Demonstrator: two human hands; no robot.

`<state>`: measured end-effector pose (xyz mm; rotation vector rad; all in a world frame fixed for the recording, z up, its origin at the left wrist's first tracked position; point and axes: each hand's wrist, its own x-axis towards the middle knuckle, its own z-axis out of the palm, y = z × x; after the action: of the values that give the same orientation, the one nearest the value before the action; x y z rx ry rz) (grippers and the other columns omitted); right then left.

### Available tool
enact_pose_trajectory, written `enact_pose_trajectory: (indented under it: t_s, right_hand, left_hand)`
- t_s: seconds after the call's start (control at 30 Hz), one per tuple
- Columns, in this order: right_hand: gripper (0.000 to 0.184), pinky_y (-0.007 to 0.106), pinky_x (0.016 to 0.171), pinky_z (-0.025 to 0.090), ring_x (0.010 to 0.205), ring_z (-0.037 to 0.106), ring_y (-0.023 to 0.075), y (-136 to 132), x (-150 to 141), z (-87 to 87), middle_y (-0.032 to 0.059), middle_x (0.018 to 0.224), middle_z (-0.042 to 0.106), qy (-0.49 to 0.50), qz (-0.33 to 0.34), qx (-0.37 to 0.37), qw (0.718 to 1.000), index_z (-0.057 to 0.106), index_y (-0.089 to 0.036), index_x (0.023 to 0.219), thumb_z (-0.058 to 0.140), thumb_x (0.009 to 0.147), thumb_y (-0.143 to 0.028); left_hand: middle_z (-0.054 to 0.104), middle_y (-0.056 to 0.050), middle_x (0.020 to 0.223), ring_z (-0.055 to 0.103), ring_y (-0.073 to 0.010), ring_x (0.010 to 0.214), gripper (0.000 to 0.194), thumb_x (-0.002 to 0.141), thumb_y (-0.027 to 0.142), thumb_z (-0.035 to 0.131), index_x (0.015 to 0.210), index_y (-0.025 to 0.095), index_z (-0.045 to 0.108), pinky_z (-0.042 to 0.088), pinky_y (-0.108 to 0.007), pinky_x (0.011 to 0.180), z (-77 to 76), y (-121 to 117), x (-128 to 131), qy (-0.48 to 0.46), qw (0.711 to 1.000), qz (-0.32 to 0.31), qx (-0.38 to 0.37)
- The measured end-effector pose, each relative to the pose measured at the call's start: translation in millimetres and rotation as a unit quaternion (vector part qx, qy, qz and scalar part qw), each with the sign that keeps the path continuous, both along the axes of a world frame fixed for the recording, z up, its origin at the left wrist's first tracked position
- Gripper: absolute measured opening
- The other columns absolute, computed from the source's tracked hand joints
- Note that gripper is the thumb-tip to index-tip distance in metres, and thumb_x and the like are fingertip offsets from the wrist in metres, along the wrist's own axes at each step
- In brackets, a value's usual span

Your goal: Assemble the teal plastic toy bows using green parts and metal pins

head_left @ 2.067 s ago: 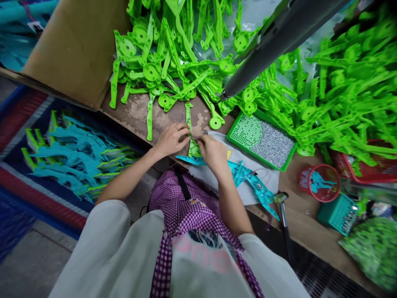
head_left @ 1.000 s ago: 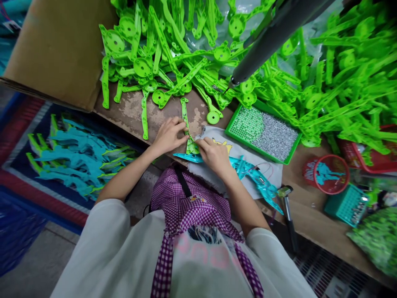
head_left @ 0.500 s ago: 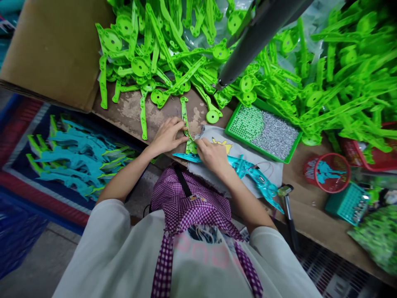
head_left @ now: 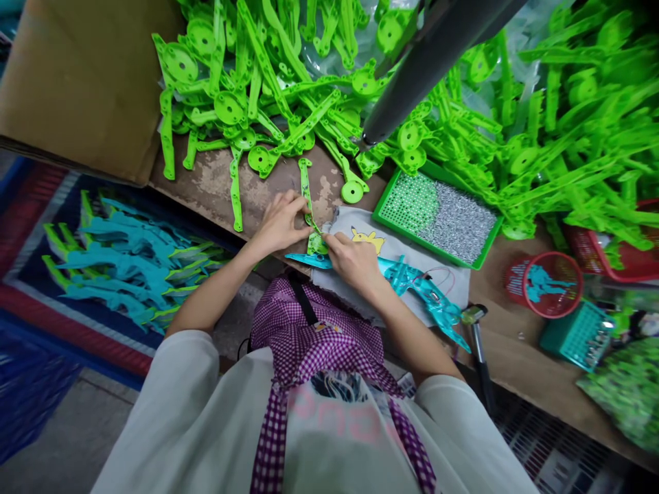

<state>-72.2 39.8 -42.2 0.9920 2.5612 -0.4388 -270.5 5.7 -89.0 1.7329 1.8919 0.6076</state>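
A bright green plastic part [head_left: 305,180] stands out lengthwise from between my hands, its wider end close to me. My left hand [head_left: 281,223] is closed on this part from the left, thumb and fingers at its middle. Against its near end, the fingertips of my right hand [head_left: 355,259] are pinched together; what is in them is too small to make out. Below my hands lies a long translucent blue plastic piece [head_left: 432,291], with a thin reddish wire over it, on a grey cloth [head_left: 453,274] bearing a yellow cartoon figure.
Green parts [head_left: 231,106] are heaped along the back. A green basket [head_left: 384,214] holds small metal pieces. To the right are a hammer [head_left: 478,343], a red basket [head_left: 509,285] and a teal basket [head_left: 559,336]. A dark pole [head_left: 406,82] slants overhead. Blue-green assemblies [head_left: 128,254] lie left.
Very little differs. Both hands keep their places at the green part, with only slight finger movement, and the view has shifted a touch.
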Motion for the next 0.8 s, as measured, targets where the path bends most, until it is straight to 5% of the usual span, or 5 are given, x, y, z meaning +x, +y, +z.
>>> enact_pose_trajectory:
  t_s: [0.23, 0.6, 0.8]
  right_hand:
    - [0.048, 0.032, 0.061, 0.027, 0.075, 0.063, 0.0211, -2.3, -4.3, 6.1, 0.015, 0.117, 0.07, -0.043, 0.014, 0.005, 0.999, 0.055, -0.021, 0.139, 0.022, 0.104, -0.022]
    - [0.048, 0.033, 0.057, 0.018, 0.069, 0.058, 0.0168, -7.4, 42.0, 4.2, 0.0108, 0.112, 0.072, -0.019, 0.033, 0.006, 0.999, 0.056, -0.024, 0.143, 0.027, 0.105, -0.025]
    - [0.043, 0.032, 0.057, 0.019, 0.068, 0.054, 0.0155, -2.1, 53.5, -3.4, 0.0089, 0.107, 0.07, 0.011, 0.025, 0.019, 0.999, 0.061, -0.028, 0.137, 0.033, 0.105, -0.027]
  left_hand:
    - [0.06, -0.009, 0.123, 0.053, -0.0339, 0.122, 0.028, 0.082, 0.029, 0.077, 0.105, 0.022, 0.062, 0.045, -0.05, 0.105, 13.8, -0.7, 2.8, 0.022, 0.999, -0.002, -0.048]
    - [0.058, -0.01, 0.124, 0.051, -0.0348, 0.122, 0.03, 0.083, 0.03, 0.075, 0.108, 0.022, 0.063, 0.044, -0.053, 0.106, 13.2, 0.3, 1.3, 0.021, 0.999, -0.007, -0.048]
    - [0.047, -0.011, 0.148, 0.037, -0.0382, 0.142, 0.033, 0.092, 0.024, 0.061, 0.125, 0.03, 0.065, 0.034, -0.06, 0.114, 9.3, -3.0, 6.9, 0.021, 0.998, -0.061, -0.007]
